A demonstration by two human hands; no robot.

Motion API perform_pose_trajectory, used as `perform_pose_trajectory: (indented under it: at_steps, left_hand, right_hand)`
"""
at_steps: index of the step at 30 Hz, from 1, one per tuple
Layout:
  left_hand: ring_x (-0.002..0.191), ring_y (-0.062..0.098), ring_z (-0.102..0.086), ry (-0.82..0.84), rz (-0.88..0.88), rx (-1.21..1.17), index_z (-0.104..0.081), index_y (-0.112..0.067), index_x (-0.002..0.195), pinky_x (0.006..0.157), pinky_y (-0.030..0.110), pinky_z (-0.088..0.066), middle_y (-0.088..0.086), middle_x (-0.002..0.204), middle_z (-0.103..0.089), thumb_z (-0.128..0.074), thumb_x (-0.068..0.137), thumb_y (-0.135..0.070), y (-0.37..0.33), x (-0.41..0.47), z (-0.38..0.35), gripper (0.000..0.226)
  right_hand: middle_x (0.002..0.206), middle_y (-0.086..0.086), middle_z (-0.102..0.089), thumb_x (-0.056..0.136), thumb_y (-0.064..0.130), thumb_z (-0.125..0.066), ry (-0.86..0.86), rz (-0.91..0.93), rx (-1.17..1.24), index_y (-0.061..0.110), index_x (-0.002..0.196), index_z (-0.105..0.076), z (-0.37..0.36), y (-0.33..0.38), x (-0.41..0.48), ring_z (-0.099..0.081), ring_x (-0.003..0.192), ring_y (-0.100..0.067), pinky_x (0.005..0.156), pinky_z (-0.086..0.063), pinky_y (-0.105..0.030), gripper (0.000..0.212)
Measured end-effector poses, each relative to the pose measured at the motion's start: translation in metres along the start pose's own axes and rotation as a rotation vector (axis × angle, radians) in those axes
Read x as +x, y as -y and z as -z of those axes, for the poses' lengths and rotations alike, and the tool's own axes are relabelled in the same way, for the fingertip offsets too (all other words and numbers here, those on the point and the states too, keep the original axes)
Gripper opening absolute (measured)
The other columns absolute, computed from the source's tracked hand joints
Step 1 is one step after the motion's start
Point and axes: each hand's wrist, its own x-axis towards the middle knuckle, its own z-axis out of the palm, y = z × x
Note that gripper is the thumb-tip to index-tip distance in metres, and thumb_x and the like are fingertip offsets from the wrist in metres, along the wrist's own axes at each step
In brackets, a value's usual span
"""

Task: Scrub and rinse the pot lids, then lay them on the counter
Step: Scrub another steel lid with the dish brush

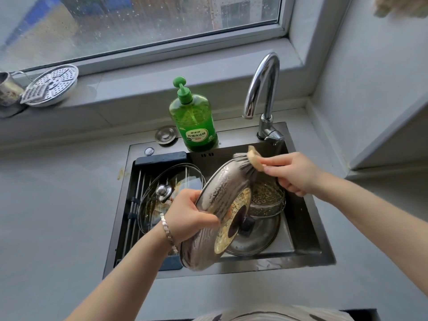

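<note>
Left grip (192,216) curls round the near rim of the soapy pot lid (222,193), tilted over the sink (301,223). Right grip (294,172) pinches the scrub brush (253,159), bristles on the rim opposite the left grip. Judgement: scrub round the rim in short strokes, holding firmly since suds look slippery. A glass lid (176,177) lies just beyond the left grip.

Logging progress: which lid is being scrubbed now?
The foamy steel lid tilted in the left hand, brush on its rim. The glass lid lies on the rack, another steel lid in the sink.
</note>
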Motion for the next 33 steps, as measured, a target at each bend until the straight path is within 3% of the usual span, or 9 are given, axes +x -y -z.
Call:
perform_pose_trajectory:
  at_steps: [3, 7, 12, 16, 22, 25, 27, 30, 33]
  left_hand:
    - [0.085, 0.039, -0.068, 0.007, -0.010, -0.031, -0.067, 0.010, 0.086, 0.077, 0.056, -0.054, 0.024, 0.088, -0.070, -0.071, 0.042, -0.022, 0.000, -0.003, 0.001, 0.054]
    - [0.086, 0.041, -0.067, -0.041, -0.007, -0.159, -0.068, 0.006, 0.085, 0.077, 0.057, -0.054, 0.025, 0.089, -0.070, -0.074, 0.041, -0.016, 0.006, -0.002, 0.005, 0.050]
    - [0.073, 0.026, -0.070, -0.096, -0.018, -0.435, -0.073, -0.007, 0.069, 0.060, 0.034, -0.057, 0.013, 0.077, -0.072, -0.075, 0.035, -0.008, -0.001, 0.002, 0.004, 0.033]
    - [0.074, 0.028, -0.069, -0.160, -0.026, -0.440, -0.069, 0.000, 0.073, 0.062, 0.036, -0.058, 0.015, 0.078, -0.072, -0.074, 0.031, -0.010, -0.003, 0.008, 0.006, 0.044]
    - [0.068, 0.023, -0.069, -0.179, -0.044, -0.463, -0.073, -0.011, 0.062, 0.057, 0.032, -0.057, 0.008, 0.072, -0.072, -0.074, 0.031, -0.011, -0.003, 0.003, 0.001, 0.031]
    - [0.068, 0.024, -0.068, -0.270, -0.023, -0.532, -0.072, -0.012, 0.059, 0.062, 0.038, -0.058, 0.008, 0.070, -0.071, -0.075, 0.030, -0.013, 0.004, 0.005, -0.005, 0.030]
    - [0.068, 0.023, -0.068, -0.283, -0.041, -0.570, -0.073, -0.012, 0.060, 0.062, 0.037, -0.058, 0.007, 0.069, -0.071, -0.075, 0.031, -0.012, 0.003, 0.005, -0.011, 0.029]
    - [0.067, 0.022, -0.070, -0.277, -0.061, -0.575, -0.074, -0.011, 0.062, 0.060, 0.033, -0.058, 0.007, 0.070, -0.072, -0.074, 0.041, 0.002, 0.004, 0.005, -0.023, 0.024]
    - [0.080, 0.027, -0.070, -0.217, -0.050, -0.554, -0.076, -0.011, 0.071, 0.072, 0.038, -0.058, 0.012, 0.082, -0.073, -0.078, 0.043, -0.005, 0.010, 0.005, -0.027, 0.028]
  right_hand:
    - [0.048, 0.001, -0.036, 0.096, 0.022, -0.048, -0.031, -0.161, 0.024, 0.031, 0.128, -0.053, 0.004, -0.011, 0.006, -0.027, 0.036, -0.008, 0.032, -0.023, -0.016, 0.034]
    - [0.044, 0.006, -0.036, 0.095, 0.017, -0.049, 0.059, 0.007, 0.197, 0.042, 0.113, -0.056, -0.010, -0.006, -0.010, -0.027, 0.034, -0.005, 0.031, -0.023, -0.017, 0.031]
    - [0.045, 0.005, -0.037, 0.096, 0.017, -0.049, -0.145, -0.084, 0.225, 0.026, 0.130, -0.052, -0.021, -0.028, -0.003, -0.028, 0.032, -0.003, 0.031, -0.023, -0.016, 0.036]
    - [0.041, 0.014, -0.043, 0.095, 0.013, -0.049, -0.137, 0.132, 0.203, 0.024, 0.129, -0.049, -0.042, -0.019, -0.009, -0.035, 0.041, -0.003, 0.040, -0.031, -0.009, 0.036]
    - [0.093, 0.006, -0.062, 0.096, 0.022, -0.048, -0.316, -0.003, 0.106, 0.022, 0.136, -0.047, -0.043, -0.044, 0.007, -0.055, 0.085, -0.007, 0.073, -0.043, -0.019, 0.040]
    - [0.086, 0.014, -0.049, 0.091, 0.036, -0.053, -0.318, -0.007, 0.252, 0.030, 0.143, -0.033, -0.057, -0.049, 0.007, -0.043, 0.073, 0.001, 0.061, -0.035, -0.014, 0.056]
    - [0.110, 0.005, -0.051, 0.085, 0.048, -0.056, -0.284, -0.030, 0.366, 0.031, 0.146, -0.023, -0.064, -0.045, 0.010, -0.052, 0.087, -0.009, 0.057, -0.040, -0.013, 0.071]
    - [0.145, 0.001, -0.038, 0.073, 0.055, -0.063, -0.332, 0.000, 0.441, 0.030, 0.147, -0.020, -0.069, -0.039, 0.012, -0.043, 0.129, -0.024, 0.094, -0.046, -0.036, 0.089]
    - [0.146, 0.002, -0.039, 0.077, 0.034, -0.072, -0.424, 0.073, 0.397, 0.030, 0.146, -0.024, -0.067, -0.040, 0.013, -0.045, 0.127, -0.020, 0.106, -0.038, -0.042, 0.084]
